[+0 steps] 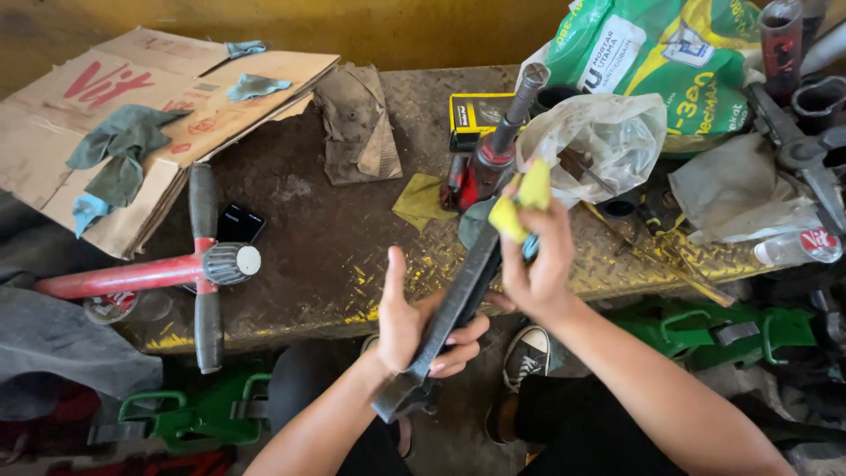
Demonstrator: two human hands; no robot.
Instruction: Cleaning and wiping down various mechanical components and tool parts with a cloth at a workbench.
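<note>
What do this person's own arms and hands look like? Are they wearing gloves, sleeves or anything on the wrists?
Both arms are bare from the bottom edge of the picture to the fingertips: no sleeves show. The left hand and the right hand wear no gloves. No watch, bracelet or ring is visible on either one. The fingernails look short and plain.

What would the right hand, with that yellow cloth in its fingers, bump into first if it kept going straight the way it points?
Probably the crumpled clear plastic bag directly beyond the right hand and its yellow cloth. The red bottle jack stands just left of that line; depth is hard to judge.
</note>
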